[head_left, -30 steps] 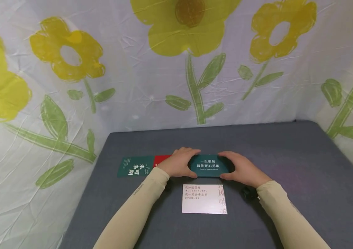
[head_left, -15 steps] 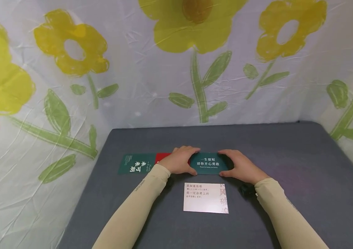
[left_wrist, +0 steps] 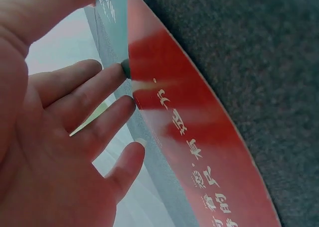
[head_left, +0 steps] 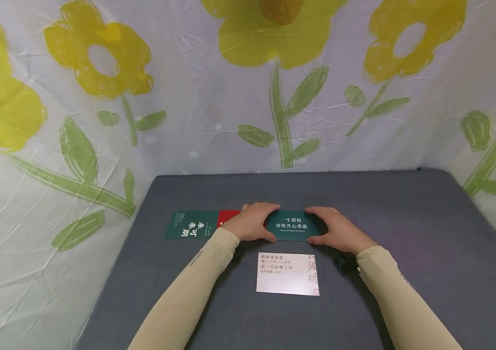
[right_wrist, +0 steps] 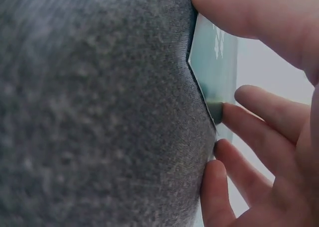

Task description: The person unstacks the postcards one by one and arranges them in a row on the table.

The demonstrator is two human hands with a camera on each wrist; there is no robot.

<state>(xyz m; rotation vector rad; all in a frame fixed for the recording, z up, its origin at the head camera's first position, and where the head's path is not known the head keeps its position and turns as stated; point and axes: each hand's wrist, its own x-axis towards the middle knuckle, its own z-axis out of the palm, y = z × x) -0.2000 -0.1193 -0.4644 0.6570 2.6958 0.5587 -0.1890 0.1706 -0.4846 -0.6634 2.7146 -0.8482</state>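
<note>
A dark green card (head_left: 292, 233) with white Chinese lettering lies close over the table between both hands. My left hand (head_left: 252, 223) holds its left end, thumb at the near edge and fingers at the far one. At the right end my right hand (head_left: 344, 231) grips it the same way; in the right wrist view, the thumb and fingertips meet the edges of the card (right_wrist: 209, 53). Directly left of it is a red card (head_left: 228, 217), partly covered by my left hand; the left wrist view shows this red card (left_wrist: 174, 97) butting against the green one.
Another green card (head_left: 191, 231), its lettering turned sideways, adjoins the red card on the left. A pale pink card (head_left: 287, 284) with printed text lies nearer on the dark grey table (head_left: 405, 209). Behind the table hangs a flower-printed white cloth (head_left: 195, 97).
The view has tilted slightly downward then shifted a little. Both hands stay at the green card's ends, and its left end now sits close against the red card.
</note>
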